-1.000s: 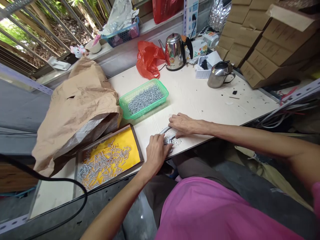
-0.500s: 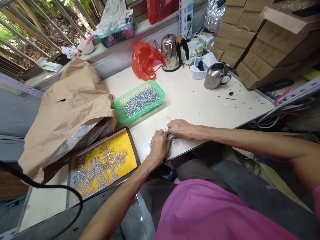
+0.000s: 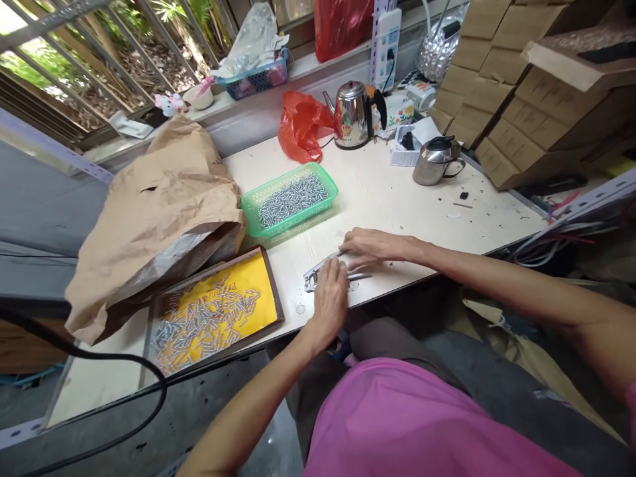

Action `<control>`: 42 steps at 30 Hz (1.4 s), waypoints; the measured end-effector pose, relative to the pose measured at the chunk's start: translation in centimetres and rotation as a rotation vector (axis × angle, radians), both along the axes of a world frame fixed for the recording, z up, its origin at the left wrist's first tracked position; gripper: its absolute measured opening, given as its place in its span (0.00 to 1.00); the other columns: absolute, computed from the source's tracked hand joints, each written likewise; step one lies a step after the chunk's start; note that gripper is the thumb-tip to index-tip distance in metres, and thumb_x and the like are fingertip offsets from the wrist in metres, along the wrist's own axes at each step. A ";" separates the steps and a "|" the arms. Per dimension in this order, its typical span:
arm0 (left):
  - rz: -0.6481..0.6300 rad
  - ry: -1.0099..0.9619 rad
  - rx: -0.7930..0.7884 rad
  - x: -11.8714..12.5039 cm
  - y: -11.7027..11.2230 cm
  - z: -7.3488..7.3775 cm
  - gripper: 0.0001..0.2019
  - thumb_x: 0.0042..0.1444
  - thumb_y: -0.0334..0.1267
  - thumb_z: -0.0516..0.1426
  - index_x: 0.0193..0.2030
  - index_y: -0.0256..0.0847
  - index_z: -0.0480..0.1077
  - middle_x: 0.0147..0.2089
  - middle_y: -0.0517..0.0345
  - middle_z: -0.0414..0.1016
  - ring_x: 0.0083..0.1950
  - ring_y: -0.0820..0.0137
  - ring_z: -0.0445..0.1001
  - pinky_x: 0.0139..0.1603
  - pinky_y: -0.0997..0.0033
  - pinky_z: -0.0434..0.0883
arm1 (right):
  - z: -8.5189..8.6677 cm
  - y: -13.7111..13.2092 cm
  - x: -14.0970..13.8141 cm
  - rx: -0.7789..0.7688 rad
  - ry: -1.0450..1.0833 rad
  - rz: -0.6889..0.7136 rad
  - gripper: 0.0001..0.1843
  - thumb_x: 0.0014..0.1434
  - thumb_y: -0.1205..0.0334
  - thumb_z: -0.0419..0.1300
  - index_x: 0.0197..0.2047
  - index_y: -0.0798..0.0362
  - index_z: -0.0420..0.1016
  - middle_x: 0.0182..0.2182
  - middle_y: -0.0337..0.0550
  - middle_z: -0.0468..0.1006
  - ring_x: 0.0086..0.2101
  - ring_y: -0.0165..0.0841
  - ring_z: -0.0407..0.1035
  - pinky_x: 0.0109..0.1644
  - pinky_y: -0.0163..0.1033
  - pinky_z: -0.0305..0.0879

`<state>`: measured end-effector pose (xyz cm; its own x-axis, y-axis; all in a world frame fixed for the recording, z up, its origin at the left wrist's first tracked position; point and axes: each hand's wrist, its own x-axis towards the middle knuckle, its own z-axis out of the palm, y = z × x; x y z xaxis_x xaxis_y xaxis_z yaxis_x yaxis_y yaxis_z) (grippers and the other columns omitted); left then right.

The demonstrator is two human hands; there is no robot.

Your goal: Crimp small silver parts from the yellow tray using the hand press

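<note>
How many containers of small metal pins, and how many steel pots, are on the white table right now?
Pin containers: 2 (green plastic basket, brown-framed yellow tray)
Steel pots: 2 (tall steel kettle, squat steel jug)
Total: 4

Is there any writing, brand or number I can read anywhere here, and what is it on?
Yellow printed sheet: one line of dark lettering, partly under small silver metal pins, too blurred to read.
Brown cardboard boxes: dark printed marks, too small to read.
Shiny steel kettle: red sticker, unreadable.
No text here can be quoted with certainty.
</note>
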<state>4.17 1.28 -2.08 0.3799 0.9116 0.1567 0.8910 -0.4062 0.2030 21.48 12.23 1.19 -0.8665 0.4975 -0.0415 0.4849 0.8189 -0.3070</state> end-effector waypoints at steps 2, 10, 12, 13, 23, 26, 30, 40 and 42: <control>-0.046 -0.055 0.008 0.8 -1.5 -0.6 0.18 0.64 0.31 0.48 0.60 0.32 0.61 0.65 0.38 0.62 0.70 0.53 0.54 0.65 0.50 0.61 | -0.4 0.6 -0.1 -0.005 0.031 -0.032 0.15 0.63 0.57 0.56 0.47 0.57 0.75 0.40 0.50 0.74 0.41 0.36 0.67 0.43 0.39 0.58; -0.091 -0.210 -0.054 2.2 -3.5 -0.8 0.20 0.66 0.40 0.48 0.63 0.37 0.60 0.64 0.42 0.64 0.69 0.53 0.57 0.66 0.42 0.58 | -0.7 2.9 -3.6 0.108 -0.085 -0.235 0.07 0.59 0.64 0.58 0.38 0.55 0.76 0.38 0.47 0.75 0.40 0.36 0.65 0.41 0.39 0.54; -0.097 -0.234 -0.059 2.2 -3.3 -0.9 0.21 0.65 0.41 0.49 0.62 0.37 0.60 0.65 0.42 0.64 0.69 0.53 0.56 0.66 0.42 0.57 | 0.0 1.9 -4.7 0.152 -0.102 -0.202 0.08 0.60 0.65 0.57 0.40 0.54 0.77 0.39 0.48 0.75 0.41 0.37 0.64 0.41 0.40 0.53; -0.095 -0.246 -0.067 2.1 -3.2 -0.9 0.21 0.65 0.41 0.50 0.62 0.36 0.61 0.64 0.41 0.64 0.68 0.52 0.57 0.65 0.43 0.58 | 0.3 1.0 -5.4 0.164 -0.087 -0.127 0.08 0.60 0.65 0.57 0.41 0.53 0.77 0.41 0.48 0.74 0.41 0.37 0.64 0.41 0.41 0.53; -0.279 -0.328 0.009 -1.1 -8.3 2.3 0.11 0.64 0.36 0.51 0.48 0.38 0.70 0.43 0.50 0.77 0.45 0.65 0.75 0.46 0.65 0.72 | -1.1 -5.3 -9.9 0.216 0.104 0.487 0.06 0.59 0.68 0.57 0.32 0.54 0.75 0.37 0.47 0.74 0.42 0.38 0.62 0.42 0.43 0.56; -0.020 -0.243 0.131 -6.3 -8.3 4.4 0.09 0.63 0.31 0.50 0.44 0.39 0.72 0.38 0.52 0.76 0.40 0.67 0.72 0.42 0.66 0.71 | -1.6 -5.2 -9.2 0.066 0.314 0.472 0.08 0.64 0.63 0.54 0.39 0.53 0.74 0.38 0.46 0.75 0.41 0.35 0.65 0.44 0.42 0.59; 0.346 0.046 0.142 -14.5 -4.8 5.1 0.12 0.63 0.31 0.49 0.46 0.40 0.73 0.40 0.49 0.74 0.43 0.63 0.67 0.43 0.63 0.69 | -0.3 -4.4 -8.9 -0.044 0.635 0.263 0.11 0.67 0.62 0.50 0.42 0.54 0.74 0.37 0.47 0.76 0.40 0.34 0.67 0.45 0.40 0.63; 0.148 0.367 -0.201 -19.2 -0.6 4.6 0.10 0.60 0.28 0.52 0.33 0.38 0.74 0.37 0.48 0.73 0.43 0.61 0.66 0.40 0.65 0.64 | 3.7 7.5 -11.9 0.151 0.644 -0.228 0.15 0.59 0.70 0.57 0.50 0.58 0.73 0.38 0.49 0.75 0.39 0.36 0.69 0.45 0.42 0.66; 0.144 0.360 -0.196 -19.5 -0.2 4.7 0.10 0.58 0.26 0.51 0.30 0.37 0.72 0.36 0.47 0.73 0.42 0.60 0.67 0.39 0.64 0.64 | 3.8 7.6 -11.5 0.195 0.551 -0.220 0.19 0.61 0.70 0.56 0.55 0.59 0.70 0.41 0.50 0.75 0.42 0.37 0.68 0.47 0.42 0.65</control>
